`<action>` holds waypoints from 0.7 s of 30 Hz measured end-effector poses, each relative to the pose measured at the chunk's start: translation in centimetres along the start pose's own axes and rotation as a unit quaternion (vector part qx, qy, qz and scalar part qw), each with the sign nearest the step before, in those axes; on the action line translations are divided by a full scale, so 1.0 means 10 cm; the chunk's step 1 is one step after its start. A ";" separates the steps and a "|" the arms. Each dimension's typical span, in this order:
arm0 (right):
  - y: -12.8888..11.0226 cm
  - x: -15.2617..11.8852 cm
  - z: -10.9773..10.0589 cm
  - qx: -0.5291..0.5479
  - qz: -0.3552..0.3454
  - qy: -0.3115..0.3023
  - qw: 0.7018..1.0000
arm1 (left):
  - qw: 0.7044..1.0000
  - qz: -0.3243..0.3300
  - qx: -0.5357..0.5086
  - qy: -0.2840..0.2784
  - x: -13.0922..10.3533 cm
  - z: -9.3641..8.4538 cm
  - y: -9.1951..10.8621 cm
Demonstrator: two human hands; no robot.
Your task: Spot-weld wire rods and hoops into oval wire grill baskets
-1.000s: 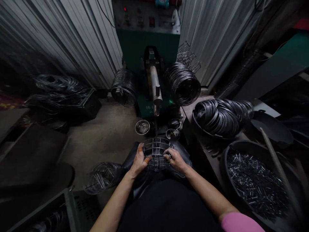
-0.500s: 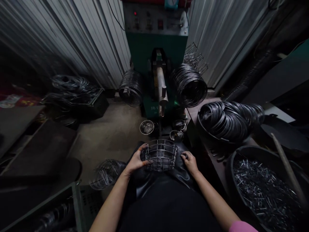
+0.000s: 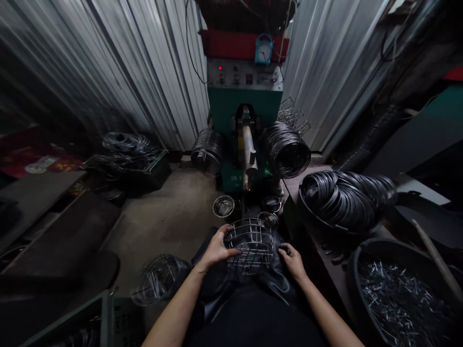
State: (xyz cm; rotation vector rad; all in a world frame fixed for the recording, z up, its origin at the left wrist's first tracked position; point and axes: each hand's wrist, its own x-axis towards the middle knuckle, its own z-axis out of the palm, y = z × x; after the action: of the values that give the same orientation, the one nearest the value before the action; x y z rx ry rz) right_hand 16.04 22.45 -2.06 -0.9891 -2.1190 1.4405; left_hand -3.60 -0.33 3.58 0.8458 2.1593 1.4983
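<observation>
A round-sided wire basket (image 3: pixel 253 249) of thin metal rods rests over my lap, on a dark shiny apron (image 3: pixel 280 279). My left hand (image 3: pixel 218 249) grips its left side, the thumb laid across the wires and the fingers at the far rim. To the right of the basket, apart from it, is my right hand (image 3: pixel 293 262). Its fingers are pinched together, and whatever dark thing may be between them is too small to make out. Just beyond the basket, small metal bowls (image 3: pixel 223 206) hold short wire pieces below the arm (image 3: pixel 249 154) of a green machine.
Wire rings hang in bundles (image 3: pixel 285 150) on both sides of the machine (image 3: pixel 220 103). To the right stand a heap of wire rings (image 3: pixel 343 200) and a black tub (image 3: pixel 356 284) of short rods. Another wire basket (image 3: pixel 159 279) lies on the floor at left, near a green crate (image 3: pixel 108 313).
My view has tipped upward, so the machine and bowls sit lower in the picture. The basket has tilted in my left hand. My right hand stays pinched beside it.
</observation>
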 end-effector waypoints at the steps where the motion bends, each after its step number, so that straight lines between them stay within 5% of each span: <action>1: 0.00 0.00 0.00 0.005 0.007 0.004 1.000 | 1.000 -0.004 0.002 -0.002 0.03 0.00 0.04; 12: -0.20 0.00 0.01 0.019 0.033 0.004 0.999 | 0.999 -0.046 0.004 -0.005 0.03 -0.06 0.03; 17: -0.89 -0.03 -0.20 -0.012 -0.057 -0.119 0.991 | 0.990 0.066 0.121 0.024 0.06 -0.04 0.21; 21: -1.48 0.03 -0.22 -0.102 -0.109 -0.264 0.953 | 0.957 0.151 0.247 0.034 0.14 -0.02 0.44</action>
State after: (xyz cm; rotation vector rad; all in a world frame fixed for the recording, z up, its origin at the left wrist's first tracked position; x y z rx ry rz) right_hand 12.39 20.81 12.41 -0.4317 -2.7005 1.5144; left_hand -3.57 1.58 7.81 1.3585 2.5983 1.1288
